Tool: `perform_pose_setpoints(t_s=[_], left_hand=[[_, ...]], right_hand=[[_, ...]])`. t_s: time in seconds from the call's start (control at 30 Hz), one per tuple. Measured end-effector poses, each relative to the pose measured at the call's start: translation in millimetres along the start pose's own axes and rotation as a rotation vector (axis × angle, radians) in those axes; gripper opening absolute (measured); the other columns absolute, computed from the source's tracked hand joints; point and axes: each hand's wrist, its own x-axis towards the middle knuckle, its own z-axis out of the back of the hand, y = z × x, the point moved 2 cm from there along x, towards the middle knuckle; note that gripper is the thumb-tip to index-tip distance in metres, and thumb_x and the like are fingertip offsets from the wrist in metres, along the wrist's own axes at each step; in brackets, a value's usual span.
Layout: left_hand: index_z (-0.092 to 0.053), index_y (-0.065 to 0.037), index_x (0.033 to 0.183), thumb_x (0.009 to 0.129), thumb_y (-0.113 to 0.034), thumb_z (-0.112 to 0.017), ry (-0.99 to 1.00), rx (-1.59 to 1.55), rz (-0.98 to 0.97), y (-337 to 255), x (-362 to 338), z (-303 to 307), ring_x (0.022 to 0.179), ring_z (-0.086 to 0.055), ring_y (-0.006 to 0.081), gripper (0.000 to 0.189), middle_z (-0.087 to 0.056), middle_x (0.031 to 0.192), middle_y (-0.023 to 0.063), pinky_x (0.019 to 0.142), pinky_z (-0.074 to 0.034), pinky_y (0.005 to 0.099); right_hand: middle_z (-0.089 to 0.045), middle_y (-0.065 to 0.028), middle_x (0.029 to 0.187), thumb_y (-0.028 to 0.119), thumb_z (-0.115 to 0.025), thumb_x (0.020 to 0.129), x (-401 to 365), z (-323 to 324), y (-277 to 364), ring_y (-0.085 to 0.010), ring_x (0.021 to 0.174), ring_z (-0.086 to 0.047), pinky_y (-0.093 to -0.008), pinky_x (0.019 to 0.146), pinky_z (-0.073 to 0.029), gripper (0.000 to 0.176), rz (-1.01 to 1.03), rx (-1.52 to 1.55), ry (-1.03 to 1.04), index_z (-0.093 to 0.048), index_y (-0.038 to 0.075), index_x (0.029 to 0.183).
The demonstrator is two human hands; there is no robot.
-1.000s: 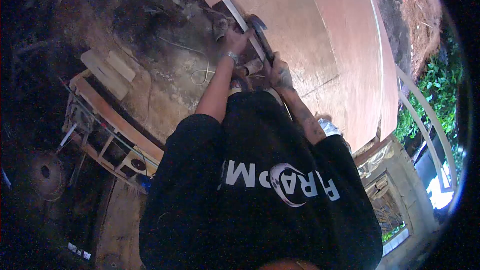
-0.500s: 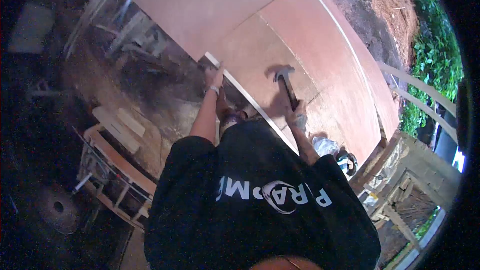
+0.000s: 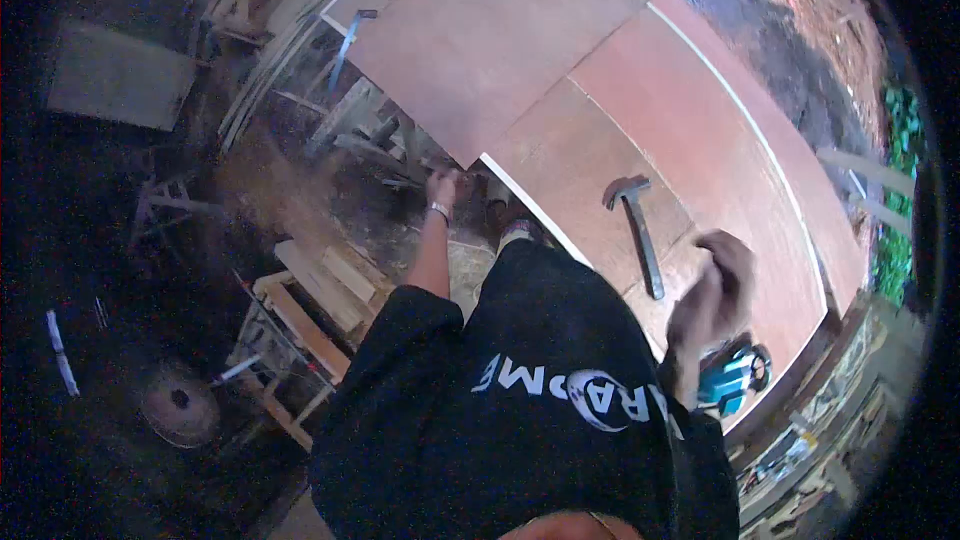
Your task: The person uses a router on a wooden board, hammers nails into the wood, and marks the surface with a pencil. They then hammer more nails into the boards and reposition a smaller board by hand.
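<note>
A claw hammer [image 3: 643, 240] lies on the brown panel [image 3: 590, 155], its head toward the far side. My right hand [image 3: 705, 300] is to the right of the hammer's handle, apart from it; motion blur smears its fingers. My left hand [image 3: 447, 190] is beside the near corner of the upper reddish sheet [image 3: 500, 30], with its fingers curled. What those fingers hold, if anything, is hidden. A pale wooden edge strip [image 3: 535, 208] runs along the panel's near side, between the left hand and my body.
A teal power tool [image 3: 733, 380] sits on the panel's right end. Wooden boards [image 3: 320, 285] lie on a frame at lower left. A blue clamp-like bar [image 3: 348, 48] stands at the sheet's far left edge. Scrap timber [image 3: 800, 460] is piled at lower right.
My right hand has let go of the hammer, which now lies on the panel, and moved right. My left hand no longer visibly grips the strip's end block. The view has shifted.
</note>
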Motion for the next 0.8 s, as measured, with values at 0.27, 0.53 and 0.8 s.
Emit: perform_pose_setpoints(t_s=[0.27, 0.53, 0.8], left_hand=[[-0.058, -0.008, 0.119, 0.096, -0.017, -0.068, 0.185, 0.027, 0.254, -74.6, 14.6, -15.5, 0.087, -0.066, 0.0198, 0.027, -0.064, 0.102, 0.0031, 0.078, -0.058, 0.0392], [-0.06, -0.007, 0.11, 0.096, -0.023, -0.069, 0.463, -0.099, 0.368, -108.9, -1.6, -32.8, 0.085, -0.065, 0.0181, 0.023, -0.064, 0.096, 0.0036, 0.073, -0.059, 0.0379], [-0.067, 0.001, 0.123, 0.098, -0.024, -0.068, 0.463, 0.415, 0.294, -143.3, -2.5, -36.7, 0.096, -0.068, 0.0206, 0.035, -0.069, 0.118, 0.0113, 0.085, -0.058, 0.0358]], right_hand=[[-0.036, 0.0005, 0.16, 0.033, -0.059, 0.101, 83.8, -108.2, 109.1, -0.0267, 0.134, -0.045, -0.0544, 0.102, -0.041, 0.058, 0.973, 0.536, -0.367, -0.038, 0.024, 0.154], [-0.057, -0.0002, 0.139, 0.035, -0.057, 0.102, 136.1, -207.0, 126.7, -0.0228, 0.13, -0.048, -0.0448, 0.095, -0.043, 0.042, 0.73, 0.404, -0.547, -0.054, 0.019, 0.141], [-0.058, -0.0077, 0.109, 0.032, -0.064, 0.093, 102.9, -209.8, 147.4, -0.0231, 0.092, -0.059, -0.0386, 0.08, -0.05, 0.022, 0.58, 0.499, -0.495, -0.051, 0.016, 0.099]])
